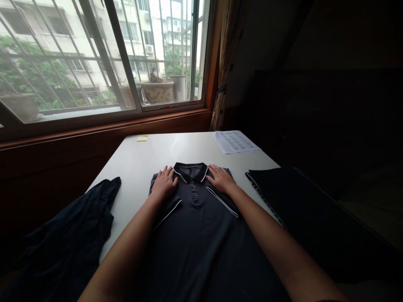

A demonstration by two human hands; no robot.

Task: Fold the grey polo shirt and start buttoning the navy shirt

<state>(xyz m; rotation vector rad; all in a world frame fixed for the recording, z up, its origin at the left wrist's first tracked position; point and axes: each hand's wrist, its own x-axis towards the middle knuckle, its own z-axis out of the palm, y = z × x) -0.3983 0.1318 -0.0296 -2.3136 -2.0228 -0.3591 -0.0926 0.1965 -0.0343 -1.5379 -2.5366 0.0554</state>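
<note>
I view my left hand (165, 182) and right hand (221, 178) lying flat, unclenched, on a dark shirt (192, 228); beyond them, white table (185, 147), then window (123, 54).

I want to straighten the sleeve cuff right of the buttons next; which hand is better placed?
Probably the right hand: it rests on the shirt close to that cuff, while the left hand is across the collar.
</note>
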